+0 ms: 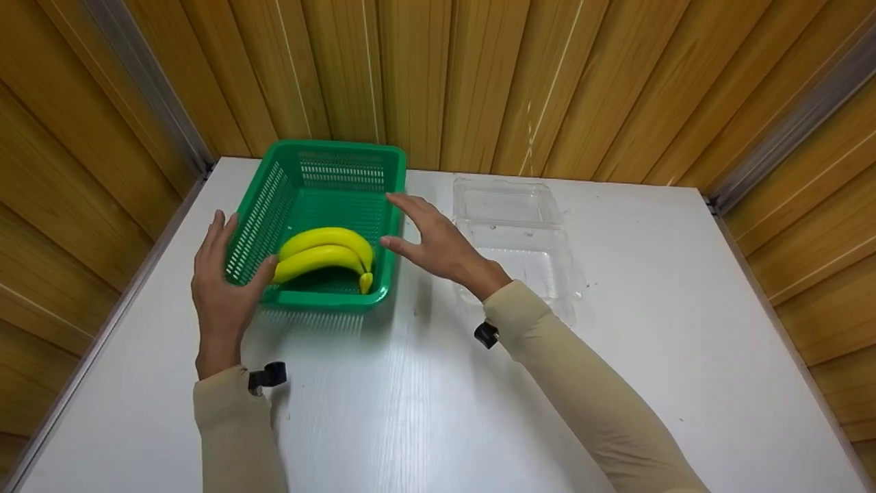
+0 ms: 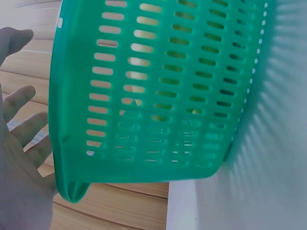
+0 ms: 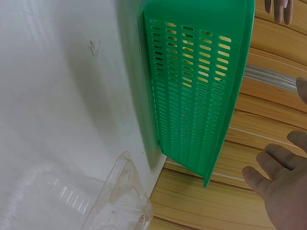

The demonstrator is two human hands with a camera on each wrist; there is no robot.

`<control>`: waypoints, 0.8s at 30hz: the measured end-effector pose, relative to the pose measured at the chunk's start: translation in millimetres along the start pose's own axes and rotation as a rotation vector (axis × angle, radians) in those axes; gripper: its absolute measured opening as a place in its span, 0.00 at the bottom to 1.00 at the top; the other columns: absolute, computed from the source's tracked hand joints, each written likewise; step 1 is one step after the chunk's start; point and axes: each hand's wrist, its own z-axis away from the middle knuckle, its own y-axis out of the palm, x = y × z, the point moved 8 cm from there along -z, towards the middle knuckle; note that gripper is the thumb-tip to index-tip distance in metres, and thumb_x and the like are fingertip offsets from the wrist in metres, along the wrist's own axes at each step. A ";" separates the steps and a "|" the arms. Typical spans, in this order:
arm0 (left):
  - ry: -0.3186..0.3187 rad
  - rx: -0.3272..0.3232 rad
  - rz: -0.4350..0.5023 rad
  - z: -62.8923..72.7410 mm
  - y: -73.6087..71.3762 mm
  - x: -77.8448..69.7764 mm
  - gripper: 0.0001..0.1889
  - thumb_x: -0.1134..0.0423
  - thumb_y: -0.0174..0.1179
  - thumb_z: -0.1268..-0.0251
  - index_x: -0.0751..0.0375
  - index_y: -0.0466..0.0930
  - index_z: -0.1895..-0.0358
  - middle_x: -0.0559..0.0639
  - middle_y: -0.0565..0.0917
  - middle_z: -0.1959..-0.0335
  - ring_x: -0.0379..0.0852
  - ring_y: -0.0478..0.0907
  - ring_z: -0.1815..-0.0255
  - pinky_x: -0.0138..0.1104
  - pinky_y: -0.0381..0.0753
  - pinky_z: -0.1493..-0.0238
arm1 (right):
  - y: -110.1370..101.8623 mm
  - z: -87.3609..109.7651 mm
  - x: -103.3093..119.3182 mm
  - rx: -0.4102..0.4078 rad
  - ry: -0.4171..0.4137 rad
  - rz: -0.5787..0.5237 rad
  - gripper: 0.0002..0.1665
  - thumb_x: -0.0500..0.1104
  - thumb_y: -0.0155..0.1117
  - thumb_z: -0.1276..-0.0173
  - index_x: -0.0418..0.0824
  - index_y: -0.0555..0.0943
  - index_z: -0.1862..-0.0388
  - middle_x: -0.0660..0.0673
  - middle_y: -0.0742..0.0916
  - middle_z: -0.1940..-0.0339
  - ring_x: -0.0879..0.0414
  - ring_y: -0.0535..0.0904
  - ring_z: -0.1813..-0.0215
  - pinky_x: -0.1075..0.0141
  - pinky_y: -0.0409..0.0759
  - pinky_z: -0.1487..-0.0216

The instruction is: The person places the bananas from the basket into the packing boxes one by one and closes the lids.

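Yellow bananas [image 1: 321, 255], joined at one stem, lie in the near end of a green plastic basket [image 1: 301, 299] with slotted walls. My left hand [image 1: 226, 277] is at the basket's near left corner, fingers spread and thumb over the rim; contact cannot be made out. On the other side, my right hand [image 1: 438, 239] hovers by the right rim with its fingers extended and thumb apart. In the right wrist view the right hand [image 3: 285, 182] is apart from the basket wall [image 3: 192, 96]. Neither hand grips anything.
Right of the basket, a clear plastic clamshell box [image 1: 510, 205] lies opened on the white table [image 1: 383, 411], partly behind my right wrist. Wood-patterned walls [image 1: 472, 82] border the table at the back and sides.
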 end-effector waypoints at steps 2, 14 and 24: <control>-0.020 -0.005 0.004 1.3 -2.9 6.0 0.39 0.57 0.73 0.32 0.47 0.69 0.19 0.42 0.62 0.16 0.47 0.56 0.16 0.50 0.52 0.18 | 2.3 -0.4 0.7 0.003 0.001 -0.001 0.46 0.58 0.65 0.21 0.46 0.60 0.13 0.45 0.66 0.15 0.49 0.59 0.16 0.49 0.62 0.19; -0.063 -0.030 0.029 4.7 -2.6 28.5 0.39 0.57 0.73 0.32 0.48 0.70 0.19 0.38 0.62 0.17 0.40 0.57 0.17 0.43 0.55 0.18 | 13.0 -5.9 6.6 0.030 0.019 -0.016 0.46 0.57 0.65 0.21 0.48 0.58 0.12 0.47 0.65 0.14 0.50 0.57 0.15 0.51 0.60 0.18; -0.072 -0.049 0.065 9.9 -3.3 47.1 0.37 0.62 0.74 0.33 0.51 0.72 0.21 0.42 0.66 0.18 0.40 0.59 0.18 0.37 0.56 0.19 | 23.5 -17.4 8.2 0.054 0.050 -0.016 0.48 0.57 0.67 0.22 0.47 0.57 0.12 0.45 0.65 0.14 0.49 0.58 0.15 0.51 0.61 0.18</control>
